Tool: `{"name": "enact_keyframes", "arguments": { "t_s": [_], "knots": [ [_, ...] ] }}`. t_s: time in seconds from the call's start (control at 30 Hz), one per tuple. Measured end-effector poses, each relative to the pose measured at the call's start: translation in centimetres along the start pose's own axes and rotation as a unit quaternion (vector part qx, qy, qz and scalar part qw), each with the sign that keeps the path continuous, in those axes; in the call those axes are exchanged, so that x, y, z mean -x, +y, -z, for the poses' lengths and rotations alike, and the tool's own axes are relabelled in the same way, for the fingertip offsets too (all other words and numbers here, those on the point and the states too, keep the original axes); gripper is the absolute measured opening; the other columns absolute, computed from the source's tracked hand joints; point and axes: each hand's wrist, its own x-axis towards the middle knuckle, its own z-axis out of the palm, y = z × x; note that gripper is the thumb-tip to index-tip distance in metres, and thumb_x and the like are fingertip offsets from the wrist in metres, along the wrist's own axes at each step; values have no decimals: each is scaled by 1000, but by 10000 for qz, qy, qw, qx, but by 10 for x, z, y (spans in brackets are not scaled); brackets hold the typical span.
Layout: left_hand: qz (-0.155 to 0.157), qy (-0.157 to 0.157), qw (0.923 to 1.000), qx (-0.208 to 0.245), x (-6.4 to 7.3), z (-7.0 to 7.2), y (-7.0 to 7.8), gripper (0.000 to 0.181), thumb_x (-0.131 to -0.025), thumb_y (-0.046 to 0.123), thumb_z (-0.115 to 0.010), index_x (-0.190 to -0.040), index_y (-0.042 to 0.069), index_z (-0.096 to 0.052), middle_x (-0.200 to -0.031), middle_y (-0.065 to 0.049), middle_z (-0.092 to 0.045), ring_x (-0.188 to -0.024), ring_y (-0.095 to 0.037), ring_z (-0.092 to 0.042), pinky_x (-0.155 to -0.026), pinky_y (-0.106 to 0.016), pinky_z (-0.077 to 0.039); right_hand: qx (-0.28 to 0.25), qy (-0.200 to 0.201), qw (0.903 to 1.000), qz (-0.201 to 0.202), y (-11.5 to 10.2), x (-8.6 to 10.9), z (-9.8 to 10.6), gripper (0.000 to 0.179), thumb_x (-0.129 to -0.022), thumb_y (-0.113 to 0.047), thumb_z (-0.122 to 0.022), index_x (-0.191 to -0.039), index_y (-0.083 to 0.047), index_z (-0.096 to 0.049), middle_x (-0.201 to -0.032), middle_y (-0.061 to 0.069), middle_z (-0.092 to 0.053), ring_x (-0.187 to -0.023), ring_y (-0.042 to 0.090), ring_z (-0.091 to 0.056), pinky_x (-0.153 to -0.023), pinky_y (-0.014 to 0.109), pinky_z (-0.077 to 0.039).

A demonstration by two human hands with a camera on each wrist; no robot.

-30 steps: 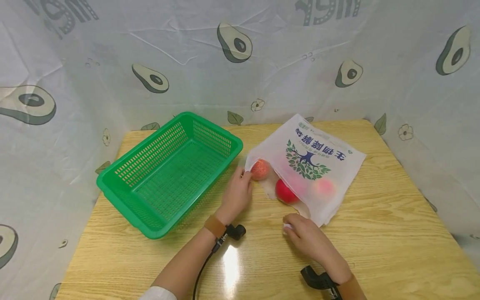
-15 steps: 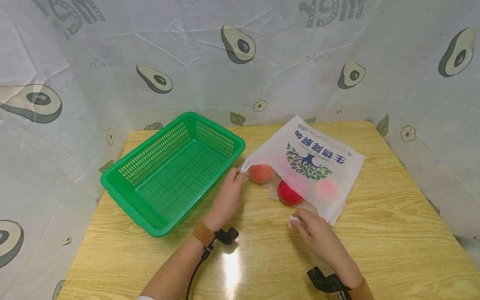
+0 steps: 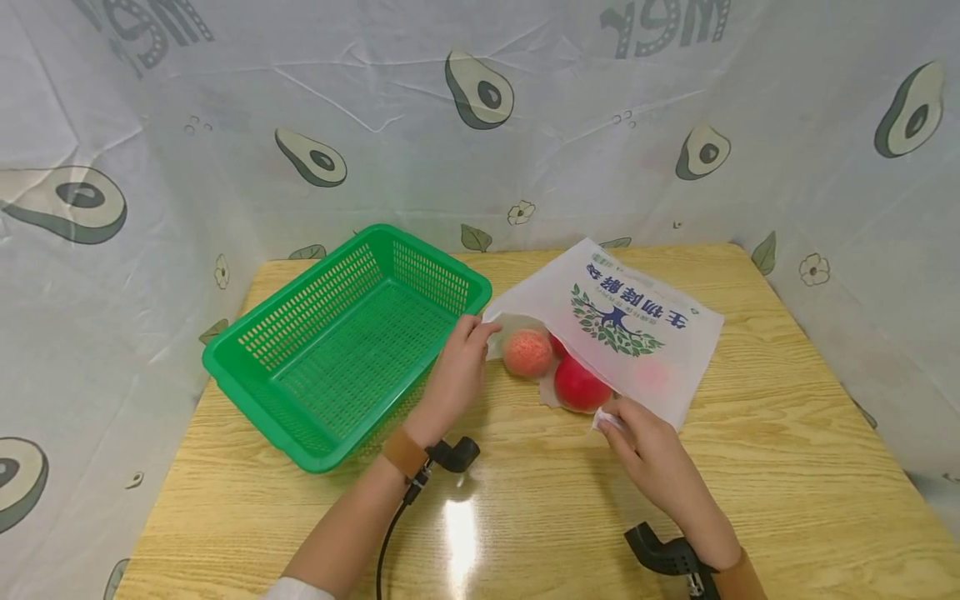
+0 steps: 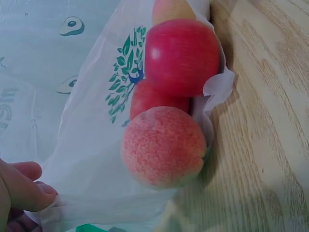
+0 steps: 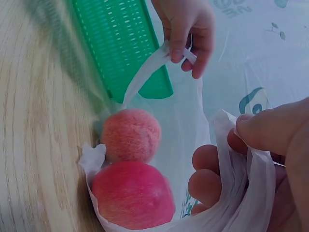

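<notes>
A white plastic bag (image 3: 543,279) with a printed tree lies on the table, its mouth spread toward me. My left hand (image 3: 459,367) pinches the left edge of the mouth near the basket. On the right side, my right hand (image 3: 651,450) grips a bunched part of the bag, seen close in the right wrist view. At the mouth sit a speckled peach (image 4: 164,147) and a red apple (image 4: 182,58). Behind them another red fruit (image 4: 153,99) shows partly, and a yellowish-pink fruit (image 4: 173,10) is partly covered by the bag.
A green plastic basket (image 3: 288,446) with slotted sides stands at the left, with nothing in it. The wooden table (image 3: 540,533) runs to a hanging sheet (image 3: 390,92) printed with avocados at the back and sides.
Both hands have lifted the bag's mouth wider; the right hand has moved up and right, the left slightly left and up. More of the peach, apple and the red fruit behind shows.
</notes>
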Motion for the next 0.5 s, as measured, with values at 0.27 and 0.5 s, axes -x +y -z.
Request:
{"name": "enact_keyframes", "arguments": {
  "t_s": [0.27,0.5],
  "knots": [
    [8,-52,10000,-79,-4,1,2,29,-90,-11,-53,-117,-1,-60,-105,-16,-51,-85,-24,-54,-73,-31,-51,175,132,9997,104,0,0,1,12,-88,-1,-65,-96,-7,-59,-82,-2,-57,-78,13,-53,-71,36,-55],
    [-19,-50,9999,-133,-6,0,2,29,-89,-11,-55,-115,-1,-62,-102,-15,-52,-85,-23,-54,-75,-30,-51,217,204,9991,300,1,-1,0,15,-86,1,-67,-95,-8,-59,-81,-5,-56,-76,10,-52,-68,31,-54]
  ]
}}
